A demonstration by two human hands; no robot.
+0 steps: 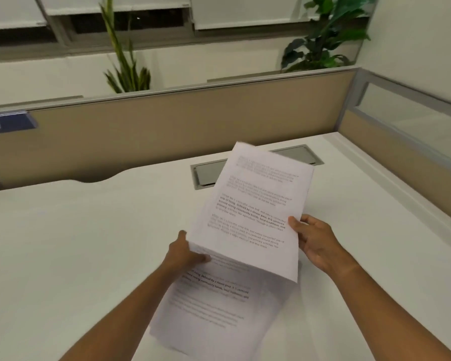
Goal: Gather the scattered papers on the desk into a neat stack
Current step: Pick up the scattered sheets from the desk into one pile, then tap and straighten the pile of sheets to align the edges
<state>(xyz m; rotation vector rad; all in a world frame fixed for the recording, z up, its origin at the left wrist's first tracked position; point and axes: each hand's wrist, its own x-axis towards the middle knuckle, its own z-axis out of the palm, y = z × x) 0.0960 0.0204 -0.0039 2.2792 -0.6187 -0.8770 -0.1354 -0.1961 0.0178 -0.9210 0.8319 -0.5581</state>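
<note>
- Plainly, the papers (248, 217) are thin printed sheets, several together, lifted off the desk (76, 256) and tilted so the upper edge leans away from the person; they sit near the middle of the view, between the two hands
- Lower sheets (208, 306) hang below the held bundle and look blurred; I cannot tell whether they rest on the desk or hang free
- Judging by the look, the sheets are light and limp: they will sag and fan apart if held by one corner only, and they slide easily over one another, so edges drift out of line
- Paper creases and tears easily, so a firm but flat hold along the two long edges seems best, not a fist
- Left hand (185, 254) pinches the lower left edge of the bundle, thumb on top of the page and fingers hidden behind it
- Right hand (315, 241) holds the right edge, thumb tip on the printed face, the other fingers curled behind the sheets
- To square the stack, tapping the lower edge on the desk while both hands loosely guide the sides would probably serve
- Beyond the papers a grey cable hatch (208, 175) is set into the desk, partly covered by the top of the sheets
- Behind that stands a tan partition (167, 126), with leafy plants (323, 40) past it
</note>
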